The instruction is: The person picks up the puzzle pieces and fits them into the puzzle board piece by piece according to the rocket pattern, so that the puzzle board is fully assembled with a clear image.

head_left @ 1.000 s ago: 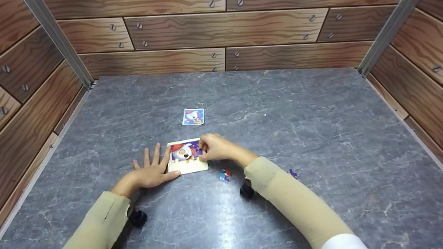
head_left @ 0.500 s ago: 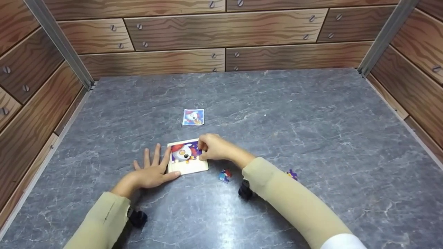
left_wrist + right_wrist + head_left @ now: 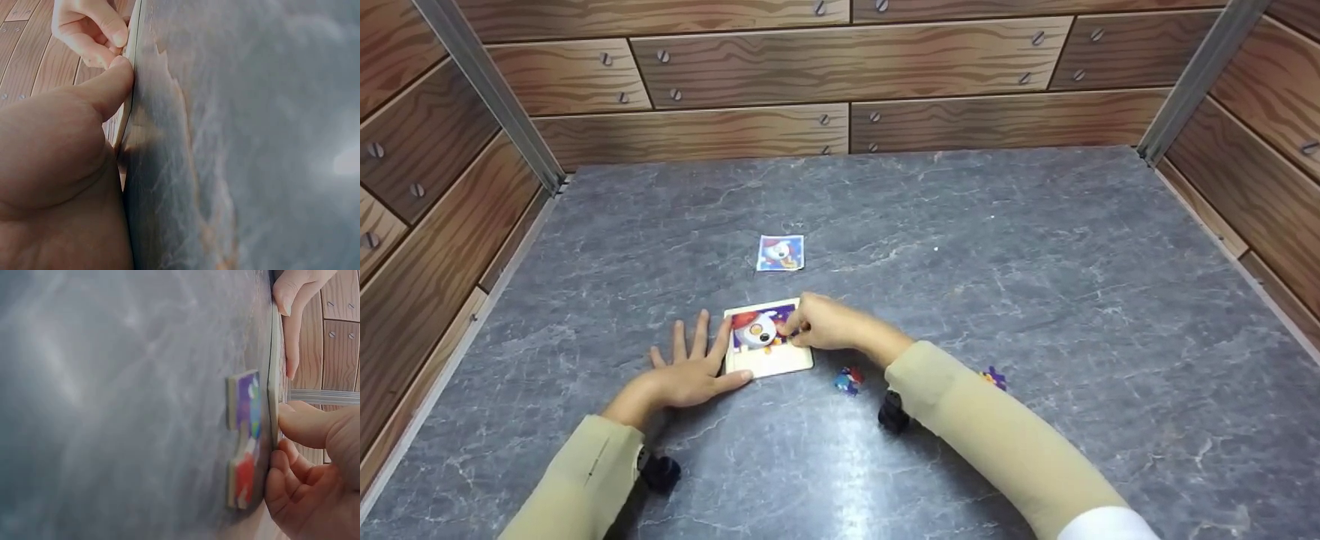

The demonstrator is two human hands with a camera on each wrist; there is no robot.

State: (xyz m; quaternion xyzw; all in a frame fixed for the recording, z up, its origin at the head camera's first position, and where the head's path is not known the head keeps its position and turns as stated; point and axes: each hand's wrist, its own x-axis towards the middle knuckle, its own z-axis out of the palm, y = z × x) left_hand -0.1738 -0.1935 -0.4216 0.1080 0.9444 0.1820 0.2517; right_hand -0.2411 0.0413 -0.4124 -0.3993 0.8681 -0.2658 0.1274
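A pale wooden puzzle board (image 3: 771, 364) lies on the table, its upper part filled with joined pieces showing a white cartoon face (image 3: 756, 330) on purple. Its lower strip is bare wood. My left hand (image 3: 686, 381) lies with spread fingers at the board's left side, index finger and thumb resting on its edge. Over the right side, my right hand (image 3: 834, 322) has curled fingers, thumb and index pinching at a puzzle piece that they mostly hide. Just right of the board rests a loose red and blue puzzle piece (image 3: 848, 380), also near the right hand in the right wrist view.
Another loose purple puzzle piece (image 3: 994, 377) lies beyond the right forearm, partly covered by the sleeve. A small printed picture card (image 3: 780, 253) lies behind the board. Wood-patterned walls (image 3: 847, 67) enclose the grey marbled table (image 3: 1035, 247) at the back and sides.
The right index finger has shifted left, further onto the joined pieces, uncovering the picture's upper right corner. The left hand and the board have stayed in place.
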